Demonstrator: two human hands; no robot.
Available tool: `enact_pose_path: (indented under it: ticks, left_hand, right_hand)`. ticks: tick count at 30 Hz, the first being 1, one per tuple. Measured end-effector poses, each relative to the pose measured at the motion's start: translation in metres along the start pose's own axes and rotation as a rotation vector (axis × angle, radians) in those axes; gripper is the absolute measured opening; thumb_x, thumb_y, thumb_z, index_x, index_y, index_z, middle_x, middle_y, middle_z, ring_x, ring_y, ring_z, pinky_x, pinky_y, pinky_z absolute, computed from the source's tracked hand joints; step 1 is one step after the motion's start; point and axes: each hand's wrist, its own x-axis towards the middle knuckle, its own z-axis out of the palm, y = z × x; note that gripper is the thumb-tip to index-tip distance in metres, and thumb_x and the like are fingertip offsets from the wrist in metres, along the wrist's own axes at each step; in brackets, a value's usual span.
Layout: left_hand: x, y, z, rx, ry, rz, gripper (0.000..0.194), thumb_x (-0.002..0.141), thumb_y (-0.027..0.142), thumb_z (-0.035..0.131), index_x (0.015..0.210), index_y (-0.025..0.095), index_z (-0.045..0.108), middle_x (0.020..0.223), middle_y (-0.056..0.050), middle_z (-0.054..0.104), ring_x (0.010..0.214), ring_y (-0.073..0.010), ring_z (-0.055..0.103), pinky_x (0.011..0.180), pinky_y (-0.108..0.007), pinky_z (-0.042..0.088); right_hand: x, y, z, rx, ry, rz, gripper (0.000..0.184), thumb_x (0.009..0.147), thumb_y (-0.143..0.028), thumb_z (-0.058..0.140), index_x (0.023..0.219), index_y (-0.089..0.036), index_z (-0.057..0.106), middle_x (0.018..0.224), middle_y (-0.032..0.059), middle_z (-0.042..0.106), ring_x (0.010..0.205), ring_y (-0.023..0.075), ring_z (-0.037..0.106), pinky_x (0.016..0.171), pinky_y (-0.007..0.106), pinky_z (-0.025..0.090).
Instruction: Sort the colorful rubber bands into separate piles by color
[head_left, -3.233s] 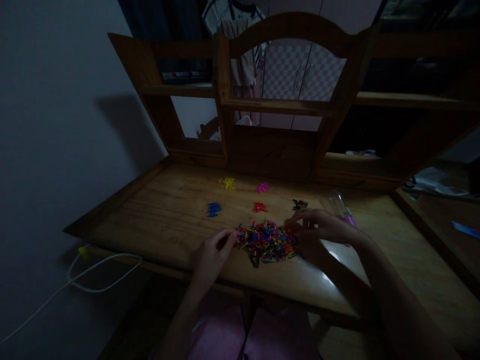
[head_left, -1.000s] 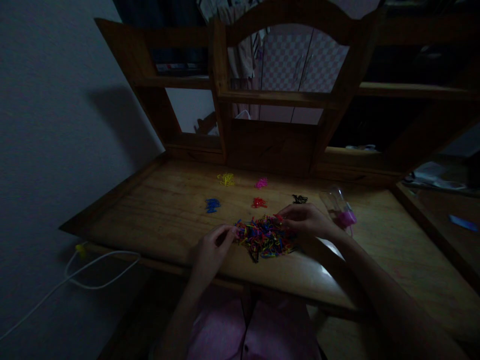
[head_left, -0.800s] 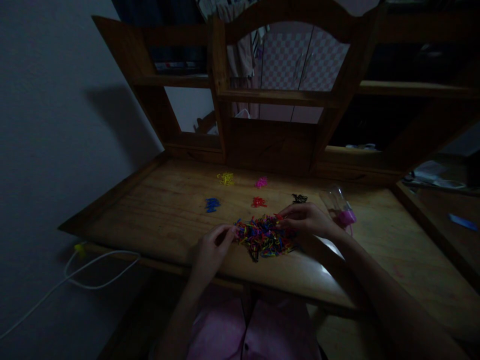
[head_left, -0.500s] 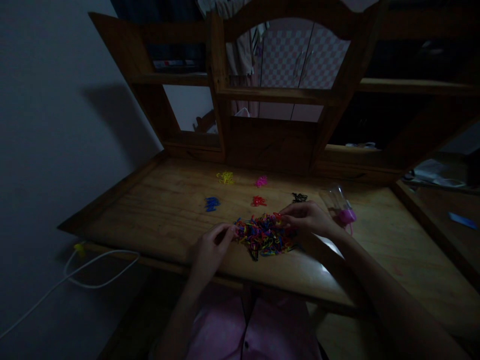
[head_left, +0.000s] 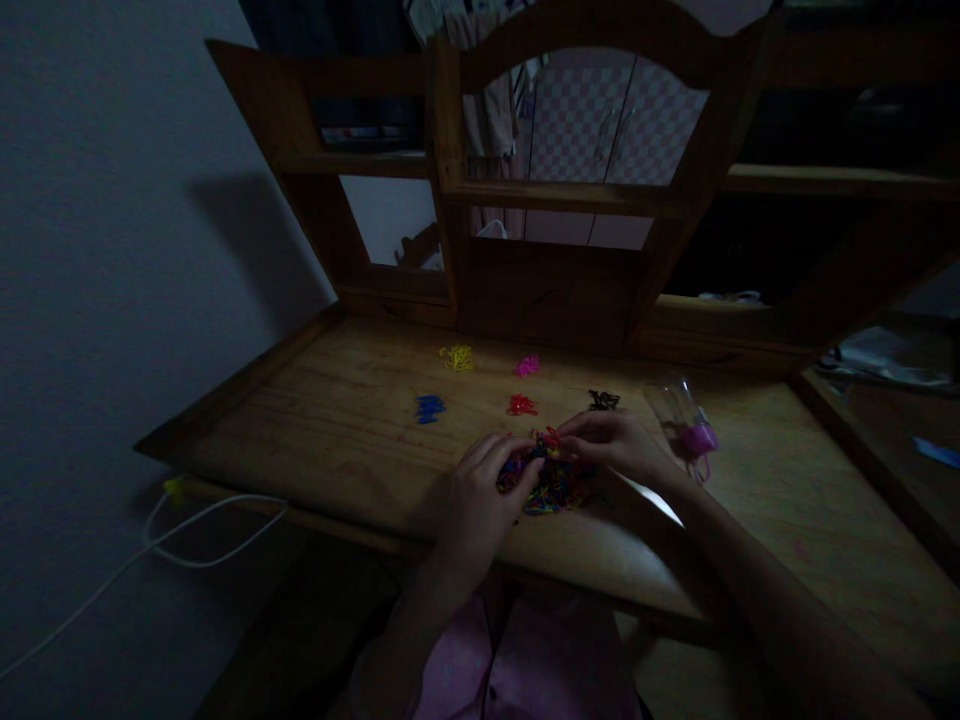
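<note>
A mixed pile of small coloured loops that look like paper clips [head_left: 553, 497] lies near the desk's front edge. My left hand [head_left: 484, 490] reaches over the pile's left side, its thumb and fingers curled around some of the clips. At the pile's top right, my right hand [head_left: 611, 442] pinches a red clip [head_left: 551, 436]. Behind the pile are sorted heaps: blue clips [head_left: 429, 408], red clips [head_left: 522, 404], yellow clips [head_left: 457, 357], pink clips [head_left: 527, 366] and black clips [head_left: 603, 400]. The fingers partly hide the pile.
A clear container with a pink lid [head_left: 700, 438] lies on its side on the right of the wooden desk [head_left: 337, 430]. Wooden shelves [head_left: 562, 197] stand along the back. A white cable [head_left: 217, 560] loops by the left front edge.
My left hand has moved right, from the pile's left edge to over its middle, close to my right hand. My right hand stays at the pile with the red clip. The view has shifted slightly.
</note>
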Motion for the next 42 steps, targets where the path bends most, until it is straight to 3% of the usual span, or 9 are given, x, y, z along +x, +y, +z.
enact_pose_path:
  ticks: [8, 16, 20, 22, 25, 28, 31, 38, 42]
  left_hand:
    - [0.013, 0.008, 0.02, -0.116, -0.006, -0.048, 0.013, 0.085, 0.017, 0.064, 0.095, 0.024, 0.067, 0.095, 0.0, 0.07, 0.088, -0.0162, 0.066, 0.081, -0.027, 0.05]
    - [0.012, -0.004, 0.001, -0.182, 0.009, -0.092, 0.01, 0.085, 0.024, 0.065, 0.094, 0.023, 0.068, 0.091, -0.001, 0.072, 0.084, -0.0165, 0.068, 0.078, -0.027, 0.054]
    - [0.061, -0.032, -0.034, -0.154, 0.086, -0.09, 0.016, 0.082, 0.031, 0.067, 0.091, 0.019, 0.069, 0.09, -0.004, 0.073, 0.083, -0.0183, 0.069, 0.079, -0.03, 0.055]
    - [0.097, -0.05, -0.048, -0.095, 0.053, -0.038, 0.015, 0.079, 0.029, 0.068, 0.089, 0.018, 0.069, 0.088, -0.005, 0.073, 0.081, -0.0182, 0.069, 0.078, -0.03, 0.054]
    - [0.145, -0.076, -0.057, 0.108, -0.026, 0.011, 0.011, 0.077, 0.024, 0.068, 0.086, 0.017, 0.07, 0.084, -0.004, 0.072, 0.076, -0.0172, 0.067, 0.073, -0.028, 0.052]
    - [0.167, -0.091, -0.057, 0.171, -0.037, 0.004, 0.008, 0.071, 0.019, 0.071, 0.079, 0.017, 0.071, 0.076, -0.005, 0.071, 0.073, -0.0187, 0.065, 0.074, -0.03, 0.05]
    - [0.158, -0.086, -0.05, 0.18, -0.042, 0.022, 0.01, 0.072, 0.022, 0.072, 0.081, 0.017, 0.072, 0.083, -0.007, 0.072, 0.079, -0.0203, 0.065, 0.078, -0.032, 0.05]
    - [0.075, -0.011, -0.026, -0.243, -0.326, -0.001, 0.021, 0.082, 0.039, 0.067, 0.091, 0.021, 0.071, 0.092, -0.004, 0.073, 0.085, -0.0187, 0.068, 0.079, -0.03, 0.054]
    - [0.054, 0.009, -0.016, -0.341, -0.39, -0.03, 0.02, 0.081, 0.036, 0.069, 0.094, 0.021, 0.072, 0.095, -0.005, 0.073, 0.088, -0.0202, 0.069, 0.082, -0.032, 0.055]
  right_hand:
    - [-0.001, 0.003, 0.005, 0.115, -0.044, -0.027, 0.028, 0.079, -0.037, 0.072, 0.097, -0.016, 0.072, 0.082, 0.0061, 0.074, 0.075, 0.0173, 0.07, 0.071, 0.028, 0.055]
    - [-0.003, -0.004, 0.005, 0.083, -0.007, -0.053, 0.022, 0.081, -0.034, 0.071, 0.094, -0.016, 0.072, 0.084, 0.0062, 0.072, 0.075, 0.0159, 0.068, 0.07, 0.028, 0.055]
    - [-0.004, -0.007, 0.005, 0.088, -0.009, -0.047, 0.021, 0.081, -0.033, 0.071, 0.094, -0.018, 0.073, 0.087, 0.0066, 0.073, 0.078, 0.0172, 0.069, 0.074, 0.031, 0.055]
    - [-0.005, -0.008, 0.006, 0.096, -0.011, -0.04, 0.022, 0.079, -0.034, 0.072, 0.094, -0.018, 0.073, 0.086, 0.0065, 0.073, 0.078, 0.0174, 0.07, 0.074, 0.031, 0.055]
    - [-0.005, -0.009, 0.008, 0.1, -0.015, -0.014, 0.027, 0.076, -0.037, 0.074, 0.095, -0.018, 0.074, 0.086, 0.0069, 0.074, 0.078, 0.0184, 0.07, 0.074, 0.032, 0.056]
    - [-0.004, -0.009, 0.007, 0.064, -0.003, -0.014, 0.027, 0.076, -0.037, 0.075, 0.094, -0.018, 0.075, 0.089, 0.0069, 0.074, 0.08, 0.0179, 0.069, 0.073, 0.03, 0.055]
    - [-0.004, -0.008, 0.004, 0.042, 0.004, -0.022, 0.025, 0.078, -0.035, 0.073, 0.097, -0.018, 0.075, 0.093, 0.0066, 0.074, 0.081, 0.0165, 0.069, 0.073, 0.027, 0.054]
    - [-0.006, -0.01, 0.006, 0.138, 0.03, -0.009, 0.026, 0.077, -0.035, 0.075, 0.098, -0.019, 0.075, 0.091, 0.0063, 0.074, 0.08, 0.0171, 0.069, 0.072, 0.029, 0.053]
    - [-0.005, -0.009, 0.009, 0.189, 0.021, -0.034, 0.029, 0.075, -0.035, 0.076, 0.1, -0.02, 0.073, 0.091, 0.0056, 0.074, 0.081, 0.0171, 0.069, 0.076, 0.03, 0.054]
